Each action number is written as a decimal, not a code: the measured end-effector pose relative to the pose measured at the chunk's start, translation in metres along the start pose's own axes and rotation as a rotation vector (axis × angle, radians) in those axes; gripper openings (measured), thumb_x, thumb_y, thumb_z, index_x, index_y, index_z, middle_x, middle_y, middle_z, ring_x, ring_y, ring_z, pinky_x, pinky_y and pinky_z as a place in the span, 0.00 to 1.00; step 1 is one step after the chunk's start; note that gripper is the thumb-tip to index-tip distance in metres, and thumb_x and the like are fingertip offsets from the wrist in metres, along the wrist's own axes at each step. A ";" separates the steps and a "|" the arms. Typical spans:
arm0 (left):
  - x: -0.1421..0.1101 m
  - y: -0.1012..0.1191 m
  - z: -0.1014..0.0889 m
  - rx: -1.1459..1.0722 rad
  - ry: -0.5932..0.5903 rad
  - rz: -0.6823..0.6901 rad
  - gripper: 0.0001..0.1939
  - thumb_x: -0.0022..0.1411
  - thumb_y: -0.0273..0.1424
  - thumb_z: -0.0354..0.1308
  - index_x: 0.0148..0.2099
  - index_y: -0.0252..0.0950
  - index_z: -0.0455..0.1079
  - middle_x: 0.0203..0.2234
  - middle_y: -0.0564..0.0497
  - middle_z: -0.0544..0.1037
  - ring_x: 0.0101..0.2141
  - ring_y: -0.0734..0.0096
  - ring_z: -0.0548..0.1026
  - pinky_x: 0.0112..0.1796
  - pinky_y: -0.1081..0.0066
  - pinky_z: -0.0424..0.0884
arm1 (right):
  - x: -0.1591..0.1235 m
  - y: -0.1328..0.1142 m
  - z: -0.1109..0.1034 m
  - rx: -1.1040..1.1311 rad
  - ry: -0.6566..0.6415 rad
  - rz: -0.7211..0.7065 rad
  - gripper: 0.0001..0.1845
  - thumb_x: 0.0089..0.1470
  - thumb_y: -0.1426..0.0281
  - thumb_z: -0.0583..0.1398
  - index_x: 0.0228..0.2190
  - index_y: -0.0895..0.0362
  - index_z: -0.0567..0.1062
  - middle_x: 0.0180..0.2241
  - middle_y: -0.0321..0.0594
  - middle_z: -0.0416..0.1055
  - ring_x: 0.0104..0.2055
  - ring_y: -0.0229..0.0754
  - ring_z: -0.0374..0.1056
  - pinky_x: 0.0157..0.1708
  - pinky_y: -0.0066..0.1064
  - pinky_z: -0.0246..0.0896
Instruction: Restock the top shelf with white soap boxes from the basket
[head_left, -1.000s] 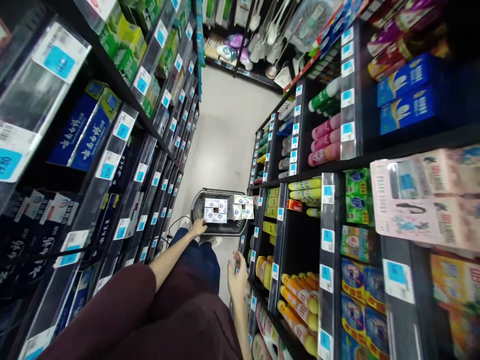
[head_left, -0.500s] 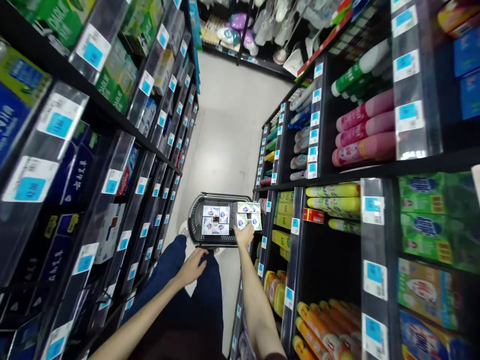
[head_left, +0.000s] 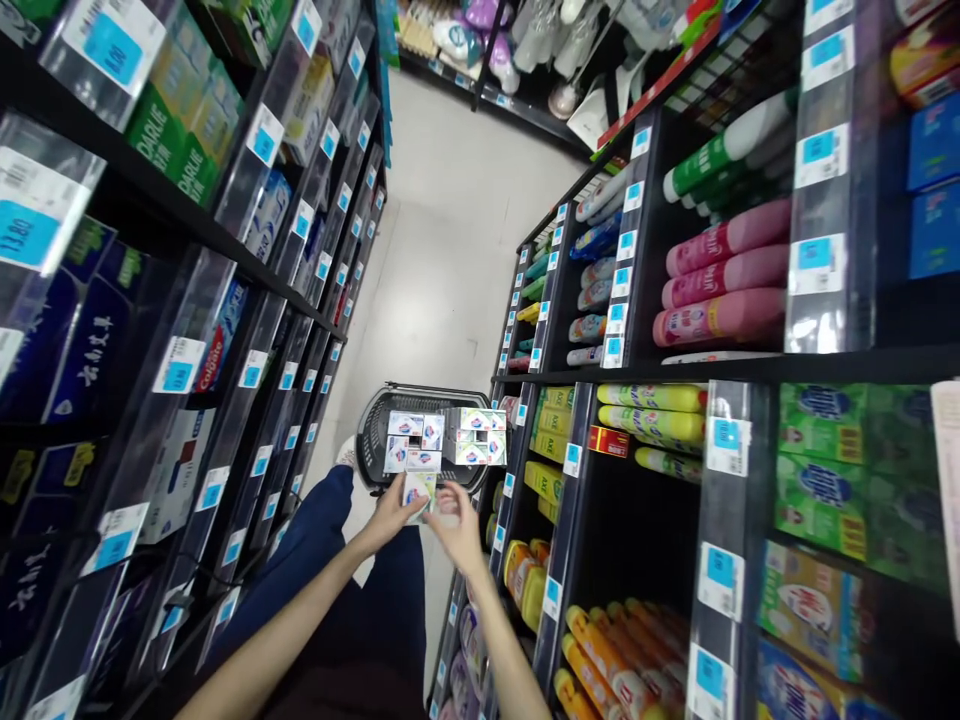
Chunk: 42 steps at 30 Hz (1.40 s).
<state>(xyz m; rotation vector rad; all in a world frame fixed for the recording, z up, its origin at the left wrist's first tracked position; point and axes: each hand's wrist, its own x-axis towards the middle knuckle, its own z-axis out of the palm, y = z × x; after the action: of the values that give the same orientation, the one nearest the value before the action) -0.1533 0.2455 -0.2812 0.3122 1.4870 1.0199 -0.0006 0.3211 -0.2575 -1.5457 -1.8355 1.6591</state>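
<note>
Just above the near rim of a dark plastic shopping basket (head_left: 367, 440), my left hand (head_left: 391, 518) grips a small white-and-green soap box (head_left: 418, 492). My right hand (head_left: 456, 525) meets the box's right side, its fingers curled and its thumb against the lower corner. Two groups of similar boxes lie beyond my hands at the basket: white soap boxes (head_left: 405, 425) on the left and green-and-white soap boxes (head_left: 481, 420) on the right. What lies under the right group is hard to make out.
Toothpaste boxes (head_left: 187, 130) fill the left shelf close by. On the right, shelves hold pink bottles (head_left: 724, 270), yellow bottles (head_left: 651, 410) and orange bottles (head_left: 611, 665). A pale floor (head_left: 431, 240) runs between them to a rack of brushes at the far end.
My right hand has drawn back from the right group of boxes towards me. My left hand has risen from the basket's near edge, and a soap box is now between both hands.
</note>
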 end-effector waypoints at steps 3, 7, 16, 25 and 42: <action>-0.014 0.012 -0.033 -0.038 -0.058 -0.084 0.37 0.58 0.48 0.64 0.62 0.35 0.61 0.58 0.39 0.75 0.56 0.50 0.74 0.57 0.58 0.70 | 0.065 0.005 -0.045 -0.209 0.123 -0.094 0.25 0.58 0.63 0.61 0.55 0.57 0.69 0.50 0.49 0.73 0.51 0.49 0.69 0.54 0.43 0.65; -0.029 0.014 -0.068 0.081 -0.027 -0.160 0.34 0.56 0.44 0.62 0.61 0.36 0.63 0.52 0.43 0.78 0.53 0.48 0.75 0.54 0.56 0.71 | 0.158 0.007 -0.076 -0.714 0.052 -0.142 0.39 0.51 0.74 0.60 0.64 0.61 0.62 0.66 0.54 0.59 0.67 0.56 0.53 0.65 0.51 0.51; -0.048 0.003 -0.077 0.018 -0.002 -0.233 0.38 0.54 0.44 0.63 0.62 0.36 0.54 0.45 0.44 0.77 0.39 0.55 0.79 0.31 0.64 0.77 | 0.208 0.010 -0.046 -0.593 -0.025 -0.065 0.22 0.47 0.81 0.59 0.46 0.60 0.74 0.54 0.55 0.72 0.63 0.51 0.60 0.69 0.47 0.39; -0.063 0.036 -0.071 -0.013 -0.134 -0.117 0.41 0.55 0.46 0.67 0.66 0.35 0.59 0.57 0.39 0.76 0.56 0.48 0.74 0.56 0.55 0.70 | 0.104 -0.038 -0.055 0.080 0.188 0.168 0.32 0.50 0.47 0.62 0.47 0.57 0.68 0.44 0.47 0.74 0.42 0.49 0.73 0.44 0.44 0.71; -0.124 0.191 -0.056 0.273 -0.509 0.244 0.32 0.51 0.48 0.69 0.52 0.35 0.69 0.43 0.45 0.77 0.43 0.56 0.76 0.44 0.64 0.72 | -0.093 -0.216 -0.043 1.015 0.540 -0.084 0.32 0.45 0.65 0.72 0.50 0.53 0.70 0.46 0.42 0.78 0.48 0.47 0.76 0.52 0.42 0.72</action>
<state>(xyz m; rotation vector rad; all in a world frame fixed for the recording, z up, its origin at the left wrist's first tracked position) -0.2461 0.2440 -0.0656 0.8974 1.1338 0.8411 -0.0452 0.3153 -0.0223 -1.2113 -0.5864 1.5165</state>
